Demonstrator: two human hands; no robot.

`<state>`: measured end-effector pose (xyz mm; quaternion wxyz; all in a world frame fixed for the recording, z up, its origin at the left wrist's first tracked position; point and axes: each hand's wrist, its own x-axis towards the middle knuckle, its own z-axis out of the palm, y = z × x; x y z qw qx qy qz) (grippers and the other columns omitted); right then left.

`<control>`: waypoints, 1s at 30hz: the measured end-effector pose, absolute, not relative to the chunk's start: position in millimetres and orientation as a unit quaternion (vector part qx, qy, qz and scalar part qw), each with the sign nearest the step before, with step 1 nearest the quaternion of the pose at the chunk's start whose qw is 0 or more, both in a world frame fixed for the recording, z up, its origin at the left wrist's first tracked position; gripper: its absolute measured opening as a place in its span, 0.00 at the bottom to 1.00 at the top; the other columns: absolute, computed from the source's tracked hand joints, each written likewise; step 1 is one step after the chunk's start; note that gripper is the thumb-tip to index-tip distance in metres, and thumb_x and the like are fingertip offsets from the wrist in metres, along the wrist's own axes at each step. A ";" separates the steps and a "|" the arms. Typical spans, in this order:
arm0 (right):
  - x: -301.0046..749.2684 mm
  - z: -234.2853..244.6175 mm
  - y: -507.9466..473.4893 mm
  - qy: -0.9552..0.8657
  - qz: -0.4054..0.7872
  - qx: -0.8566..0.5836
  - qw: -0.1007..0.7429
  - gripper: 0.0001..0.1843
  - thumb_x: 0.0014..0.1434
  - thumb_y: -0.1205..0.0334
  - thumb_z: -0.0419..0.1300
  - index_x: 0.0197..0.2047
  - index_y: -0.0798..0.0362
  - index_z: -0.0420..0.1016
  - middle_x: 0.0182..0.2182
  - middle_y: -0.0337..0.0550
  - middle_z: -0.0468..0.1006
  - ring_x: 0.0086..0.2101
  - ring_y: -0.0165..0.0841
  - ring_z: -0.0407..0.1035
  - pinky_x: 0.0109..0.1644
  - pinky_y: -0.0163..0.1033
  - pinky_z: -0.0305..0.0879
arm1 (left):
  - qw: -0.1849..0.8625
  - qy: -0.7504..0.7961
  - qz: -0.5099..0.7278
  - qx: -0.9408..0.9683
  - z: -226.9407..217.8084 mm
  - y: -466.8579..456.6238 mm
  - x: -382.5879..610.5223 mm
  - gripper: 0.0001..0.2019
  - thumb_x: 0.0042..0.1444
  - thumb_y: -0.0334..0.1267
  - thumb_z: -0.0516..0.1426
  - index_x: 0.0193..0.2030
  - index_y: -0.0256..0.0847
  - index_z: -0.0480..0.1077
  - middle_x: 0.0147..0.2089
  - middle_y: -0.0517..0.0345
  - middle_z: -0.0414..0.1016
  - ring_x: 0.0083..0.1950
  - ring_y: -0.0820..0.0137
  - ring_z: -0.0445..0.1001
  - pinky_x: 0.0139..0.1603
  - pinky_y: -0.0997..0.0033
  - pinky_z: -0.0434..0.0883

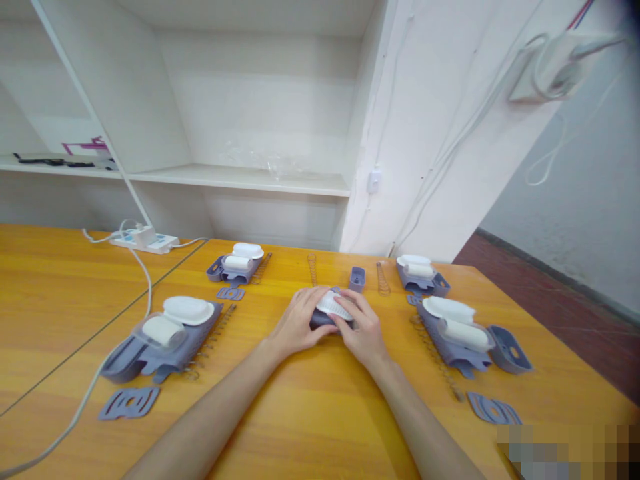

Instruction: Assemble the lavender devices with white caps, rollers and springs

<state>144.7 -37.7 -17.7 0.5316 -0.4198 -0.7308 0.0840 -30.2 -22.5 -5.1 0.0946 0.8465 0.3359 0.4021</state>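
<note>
At the middle of the table, my left hand (303, 319) and my right hand (364, 328) are closed around a white ribbed oval part (334, 305) and a grey plastic housing (320, 320) beneath it. My left fingers wrap its left side. On the right, my thumb and fingertips press on the white part. My hands hide much of the housing. Just beyond them are a small grey plastic cup (357, 279), a coil spring (312, 269) and another coil spring (383, 280).
Similar grey housings with white oval parts and white rolls lie front left (193, 333), back left (239, 268), front right (450, 333) and back right (415, 277). Slotted grey plates (131, 403) lie near them. A power strip (145, 239) trails a white cable (90, 393) along the left.
</note>
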 end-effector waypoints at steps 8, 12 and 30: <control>147.0 -17.6 -39.0 -0.728 0.071 -0.462 0.501 0.18 0.58 0.63 0.53 0.52 0.48 0.71 0.50 0.48 0.67 0.51 0.39 0.63 0.56 0.47 0.61 | 0.163 0.356 0.440 0.808 -11.7 -12.9 -33.6 0.18 0.57 0.38 0.53 0.54 0.41 0.63 0.52 0.49 0.69 0.53 0.63 0.68 0.55 0.58 0.65; 147.5 -18.1 -38.1 -0.715 0.056 -0.511 0.473 0.22 0.56 0.59 0.56 0.55 0.49 0.67 0.47 0.47 0.72 0.48 0.40 0.64 0.54 0.49 0.60 | 0.156 0.375 0.466 0.786 -11.5 -9.9 -34.5 0.15 0.56 0.35 0.51 0.51 0.40 0.65 0.49 0.50 0.71 0.50 0.65 0.69 0.53 0.60 0.66; 139.1 -21.4 -35.1 -0.697 0.081 -0.530 0.476 0.24 0.51 0.56 0.62 0.53 0.47 0.68 0.46 0.45 0.74 0.46 0.41 0.64 0.51 0.49 0.60 | 0.088 0.423 0.460 0.776 -12.9 -8.9 -34.9 0.15 0.50 0.31 0.53 0.46 0.40 0.65 0.42 0.53 0.70 0.44 0.64 0.67 0.48 0.63 0.63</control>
